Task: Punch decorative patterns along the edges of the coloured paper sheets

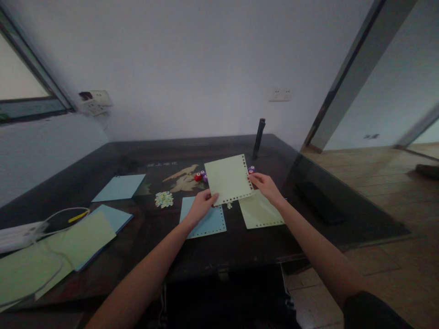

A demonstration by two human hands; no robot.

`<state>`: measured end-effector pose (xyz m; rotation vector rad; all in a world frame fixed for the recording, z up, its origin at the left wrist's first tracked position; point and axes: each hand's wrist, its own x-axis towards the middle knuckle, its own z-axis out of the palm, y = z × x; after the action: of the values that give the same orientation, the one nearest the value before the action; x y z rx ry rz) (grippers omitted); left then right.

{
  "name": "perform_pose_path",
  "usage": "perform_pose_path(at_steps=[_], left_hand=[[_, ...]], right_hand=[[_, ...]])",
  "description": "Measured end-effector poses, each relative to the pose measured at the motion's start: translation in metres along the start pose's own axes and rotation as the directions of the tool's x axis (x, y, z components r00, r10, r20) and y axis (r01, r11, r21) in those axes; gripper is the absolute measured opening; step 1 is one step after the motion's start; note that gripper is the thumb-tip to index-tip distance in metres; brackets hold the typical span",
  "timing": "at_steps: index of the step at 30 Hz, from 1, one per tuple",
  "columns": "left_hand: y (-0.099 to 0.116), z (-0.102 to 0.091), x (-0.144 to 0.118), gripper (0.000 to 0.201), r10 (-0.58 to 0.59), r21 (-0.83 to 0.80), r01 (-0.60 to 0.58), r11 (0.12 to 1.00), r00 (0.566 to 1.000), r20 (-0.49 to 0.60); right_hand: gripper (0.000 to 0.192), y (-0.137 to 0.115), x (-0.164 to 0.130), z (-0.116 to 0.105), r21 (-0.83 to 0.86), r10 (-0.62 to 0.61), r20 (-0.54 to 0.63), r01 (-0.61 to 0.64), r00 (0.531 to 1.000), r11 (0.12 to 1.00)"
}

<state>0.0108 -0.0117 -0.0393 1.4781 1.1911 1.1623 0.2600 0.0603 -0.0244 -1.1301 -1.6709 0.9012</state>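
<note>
A pale yellow-green sheet of paper [226,178] is held up above the table, with punched holes along its right and lower edges. My left hand [204,203] pinches its lower left corner between thumb and fingers. At its right edge, beside the row of holes, my right hand [264,183] grips it too. Beneath my left hand lies a light blue sheet [209,225] with holes along two edges. Under my right hand rests another yellow-green sheet [262,212], punched along its lower edge. Small pale punched-out bits [229,206] show between these two sheets.
A pile of paper bits [163,199] sits left of centre. Red and purple balls [198,177] stand partly behind the raised sheet. More blue paper [120,188] and green paper [85,237] lie left, near a white power strip [20,236]. A black upright object [259,139] stands at the back.
</note>
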Motion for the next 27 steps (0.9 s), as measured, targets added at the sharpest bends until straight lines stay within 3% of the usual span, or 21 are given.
perform_pose_path(at_steps=[6, 11, 19, 27], left_hand=[[-0.002, 0.001, -0.002, 0.029, 0.010, 0.067, -0.017, 0.998, 0.995, 0.098], [0.004, -0.001, -0.002, 0.030, 0.059, 0.086, -0.057, 0.995, 0.998, -0.020], [0.009, -0.003, 0.000, 0.017, 0.090, 0.180, -0.071, 0.981, 0.991, -0.097], [0.044, 0.016, 0.001, 0.014, 0.171, 0.290, -0.129, 0.948, 0.977, -0.126]], right_hand=[[0.033, 0.000, -0.007, 0.006, 0.213, 0.079, -0.091, -0.058, 0.993, 0.975], [0.029, -0.003, -0.012, 0.001, 0.268, 0.116, -0.098, -0.086, 0.988, 0.960], [0.029, -0.002, -0.013, 0.000, 0.204, 0.118, -0.094, -0.097, 0.989, 0.974], [0.033, -0.014, -0.021, -0.025, 0.129, 0.063, -0.181, -0.039, 0.981, 0.991]])
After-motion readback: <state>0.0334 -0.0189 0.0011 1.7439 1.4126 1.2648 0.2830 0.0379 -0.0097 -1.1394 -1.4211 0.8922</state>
